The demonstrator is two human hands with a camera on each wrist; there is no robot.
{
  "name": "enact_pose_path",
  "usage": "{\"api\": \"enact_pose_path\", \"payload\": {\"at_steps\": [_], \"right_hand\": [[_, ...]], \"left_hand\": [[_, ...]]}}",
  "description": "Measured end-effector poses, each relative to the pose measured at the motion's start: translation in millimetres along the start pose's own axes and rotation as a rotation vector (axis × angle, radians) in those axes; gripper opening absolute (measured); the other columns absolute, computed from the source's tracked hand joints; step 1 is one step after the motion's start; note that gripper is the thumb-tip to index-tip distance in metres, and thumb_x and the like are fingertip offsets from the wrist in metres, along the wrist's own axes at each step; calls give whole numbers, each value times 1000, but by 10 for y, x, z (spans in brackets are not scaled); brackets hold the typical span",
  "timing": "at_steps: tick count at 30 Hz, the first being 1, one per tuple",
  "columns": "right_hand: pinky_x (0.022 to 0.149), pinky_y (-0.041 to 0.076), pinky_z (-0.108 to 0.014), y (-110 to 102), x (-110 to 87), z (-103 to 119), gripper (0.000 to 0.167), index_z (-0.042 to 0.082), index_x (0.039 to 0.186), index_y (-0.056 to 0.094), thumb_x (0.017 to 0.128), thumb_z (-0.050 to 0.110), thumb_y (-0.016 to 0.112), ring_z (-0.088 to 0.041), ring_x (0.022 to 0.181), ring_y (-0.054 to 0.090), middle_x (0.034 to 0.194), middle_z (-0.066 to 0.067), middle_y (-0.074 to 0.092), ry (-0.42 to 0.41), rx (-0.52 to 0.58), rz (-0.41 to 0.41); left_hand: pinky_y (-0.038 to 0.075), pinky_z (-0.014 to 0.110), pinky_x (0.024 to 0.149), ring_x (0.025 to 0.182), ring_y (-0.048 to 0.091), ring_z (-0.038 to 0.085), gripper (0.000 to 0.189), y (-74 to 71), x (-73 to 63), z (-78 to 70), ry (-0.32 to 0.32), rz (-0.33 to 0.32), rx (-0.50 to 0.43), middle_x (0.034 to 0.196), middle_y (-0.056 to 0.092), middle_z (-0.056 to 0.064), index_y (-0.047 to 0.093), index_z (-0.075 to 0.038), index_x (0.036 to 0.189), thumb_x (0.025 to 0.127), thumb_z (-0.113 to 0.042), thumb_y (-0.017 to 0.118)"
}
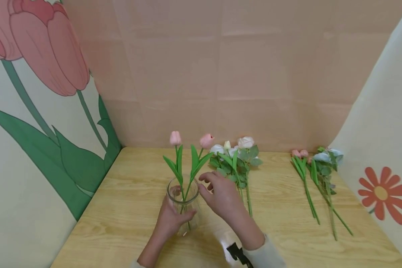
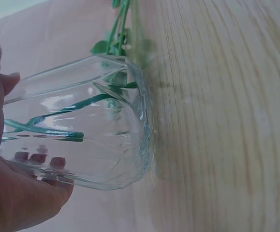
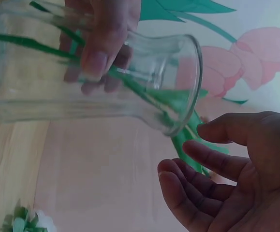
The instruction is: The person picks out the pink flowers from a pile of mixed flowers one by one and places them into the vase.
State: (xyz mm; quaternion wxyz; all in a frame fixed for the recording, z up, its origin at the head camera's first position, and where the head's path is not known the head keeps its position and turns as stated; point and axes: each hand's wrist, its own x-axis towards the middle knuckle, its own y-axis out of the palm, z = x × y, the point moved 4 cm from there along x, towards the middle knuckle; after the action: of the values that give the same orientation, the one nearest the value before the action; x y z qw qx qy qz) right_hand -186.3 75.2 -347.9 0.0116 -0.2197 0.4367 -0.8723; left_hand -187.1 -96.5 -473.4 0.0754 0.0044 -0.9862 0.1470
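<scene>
A clear glass vase [image 1: 183,202] stands on the wooden table, held around its side by my left hand [image 1: 168,220]. Two pink tulips, one on the left [image 1: 175,138] and one on the right [image 1: 206,141], lean apart in it. Their green stems [image 2: 62,134] cross inside the glass, as the left wrist view shows. Beside the rim, my right hand [image 1: 223,195] hovers with loosely bent fingers and nothing in them. In the right wrist view its fingertips [image 3: 171,176] are close to the tulip leaves [image 3: 185,145]; whether they touch cannot be told.
Behind my right hand lie a pale rose [image 1: 245,142], a cream tulip [image 1: 227,145] and other pale blooms. Farther right are pink tulips [image 1: 299,153] and blue-white flowers [image 1: 325,157] with long stems. Printed backdrops border the wooden table [image 1: 120,208]; a black strap [image 1: 238,254] is at my right wrist.
</scene>
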Motion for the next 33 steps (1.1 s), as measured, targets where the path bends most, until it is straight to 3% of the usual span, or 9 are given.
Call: {"api": "enact_pose_path", "payload": {"at_steps": [5,17,33], "right_hand": [[68,57,-36,-83,-15,-183,18,11,107,73,92,20,73,-17,83,67,102,-6,70,55,-52,11],[80,58,-50,-244,-49,-635,30,5,118,69,93,21,69,-30,95,71,111,-13,72,135,-117,33],[86,56,-55,-338,-130,-882,37,2,126,64,95,22,69,-36,104,67,120,-17,69,174,-151,75]], "left_hand": [[35,69,108,134,46,43,84,0,-18,3,15,-1,28,142,51,20,45,-11,140,71,-29,91],[34,68,110,134,46,42,84,-3,-17,-2,26,-12,27,141,51,19,47,-13,140,71,-33,91],[33,70,109,135,44,44,86,-2,-9,-3,-14,-7,29,142,50,18,45,-14,141,71,-33,91]]}}
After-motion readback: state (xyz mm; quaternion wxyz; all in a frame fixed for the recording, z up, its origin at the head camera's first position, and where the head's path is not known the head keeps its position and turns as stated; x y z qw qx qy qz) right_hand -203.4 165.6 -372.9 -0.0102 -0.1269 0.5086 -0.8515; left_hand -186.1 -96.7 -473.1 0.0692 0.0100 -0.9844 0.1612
